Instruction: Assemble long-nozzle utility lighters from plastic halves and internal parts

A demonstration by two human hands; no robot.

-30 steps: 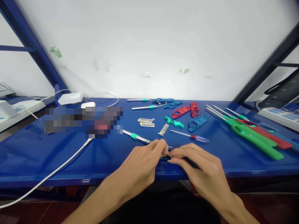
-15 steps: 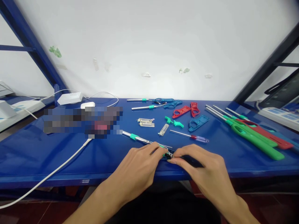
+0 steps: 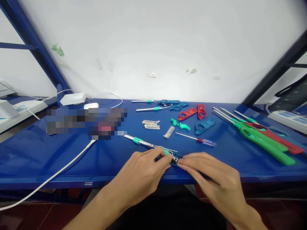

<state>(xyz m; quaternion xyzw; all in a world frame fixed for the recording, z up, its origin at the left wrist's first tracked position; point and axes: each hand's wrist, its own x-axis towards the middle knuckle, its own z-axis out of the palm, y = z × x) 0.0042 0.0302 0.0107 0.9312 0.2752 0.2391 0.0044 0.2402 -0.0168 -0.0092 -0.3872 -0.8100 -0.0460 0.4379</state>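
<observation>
My left hand [image 3: 144, 172] and my right hand [image 3: 211, 179] meet at the front edge of the blue table [image 3: 48, 159], fingers pinched together around a dark blue lighter shell [image 3: 176, 158] with a thin wire and a small green part in it. A metal tube with a teal collar [image 3: 139, 141] runs from that shell back to the left. My left fingers press the shell's left end. My right fingers hold its right part, which they mostly hide.
Behind the hands lie a red-handled screwdriver [image 3: 196, 139], small metal parts [image 3: 150, 124], green, red and blue plastic shells [image 3: 192, 113], and more tubes [image 3: 153, 109]. Finished green and red long lighters [image 3: 261, 140] lie at right. A white cable [image 3: 59, 171] crosses the left side.
Both hands stayed at the front edge, shifting slightly on the shell. The left fingers flattened onto it, and the wire and green part now show between the fingertips.
</observation>
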